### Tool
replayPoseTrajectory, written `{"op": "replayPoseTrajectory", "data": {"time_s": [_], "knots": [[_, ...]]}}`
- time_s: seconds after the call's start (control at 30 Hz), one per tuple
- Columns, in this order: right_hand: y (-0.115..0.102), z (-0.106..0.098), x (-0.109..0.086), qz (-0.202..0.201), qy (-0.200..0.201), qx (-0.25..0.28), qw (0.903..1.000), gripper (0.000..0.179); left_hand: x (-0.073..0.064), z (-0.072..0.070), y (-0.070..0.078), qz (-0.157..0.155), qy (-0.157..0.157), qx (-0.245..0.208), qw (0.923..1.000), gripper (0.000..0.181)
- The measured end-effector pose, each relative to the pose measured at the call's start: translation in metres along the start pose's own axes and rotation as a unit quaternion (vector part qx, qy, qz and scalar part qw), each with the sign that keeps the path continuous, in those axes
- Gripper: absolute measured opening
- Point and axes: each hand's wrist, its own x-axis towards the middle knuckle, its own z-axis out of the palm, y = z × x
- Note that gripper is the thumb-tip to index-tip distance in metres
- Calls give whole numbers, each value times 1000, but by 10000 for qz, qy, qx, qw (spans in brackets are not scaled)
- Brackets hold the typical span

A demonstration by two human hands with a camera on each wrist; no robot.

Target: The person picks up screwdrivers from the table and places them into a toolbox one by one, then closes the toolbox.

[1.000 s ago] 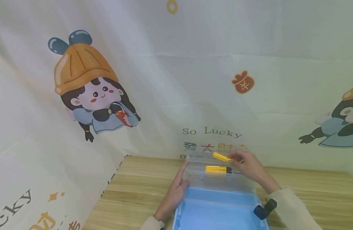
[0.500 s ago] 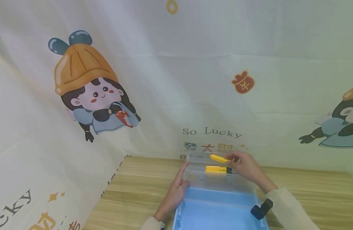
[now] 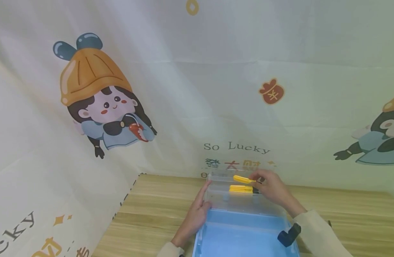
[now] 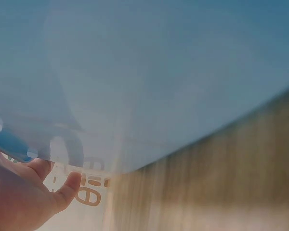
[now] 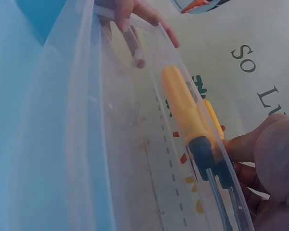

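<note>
A blue box (image 3: pixel 242 239) stands with its clear lid (image 3: pixel 242 203) raised. My left hand (image 3: pixel 197 210) holds the lid's left edge; in the left wrist view its fingers (image 4: pixel 67 192) are partly out of frame. Two screwdrivers (image 3: pixel 241 189), yellow-handled with black collars, lie side by side in the lid. In the right wrist view one screwdriver (image 5: pixel 180 106) shows through the plastic with its metal shaft. Just above them, my right hand (image 3: pixel 274 187) pinches the end of a yellow tool (image 3: pixel 242 179). Its handle points left; its exact kind cannot be made out.
A wooden table (image 3: pixel 165 203) lies under the box. Behind it hangs a pale printed cloth (image 3: pixel 200 89) with cartoon figures and lettering. A black strap piece (image 3: pixel 289 235) on the right wrist hangs over the box's right rim.
My right hand has shifted slightly left and down with the yellow tool, closer to the two screwdrivers in the lid. The left hand and the box have stayed put.
</note>
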Motion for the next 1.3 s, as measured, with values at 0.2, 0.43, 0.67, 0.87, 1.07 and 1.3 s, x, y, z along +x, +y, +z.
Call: {"op": "replayPoseTrajectory", "data": {"time_s": [0.2,0.43,0.67,0.87,1.07,1.3], "knots": [[-1,2,-1,81,-19,-77,9999,12,0,0,1,-6,25,17,10000,66],[-2,4,0,287,-62,-125,9995,13,1,0,0,13,14,-26,10000,66],[-2,5,-1,397,-85,-98,9991,13,0,-1,-1,-54,-47,-119,9999,66],[-4,5,-1,438,-90,-100,9990,14,0,-1,-1,-89,-32,-147,9998,66],[-4,5,-1,337,-21,-132,9993,15,0,0,-1,-64,-65,-203,9998,66],[0,5,-2,184,43,-99,9998,16,0,1,1,-40,-74,-157,9998,66]]}}
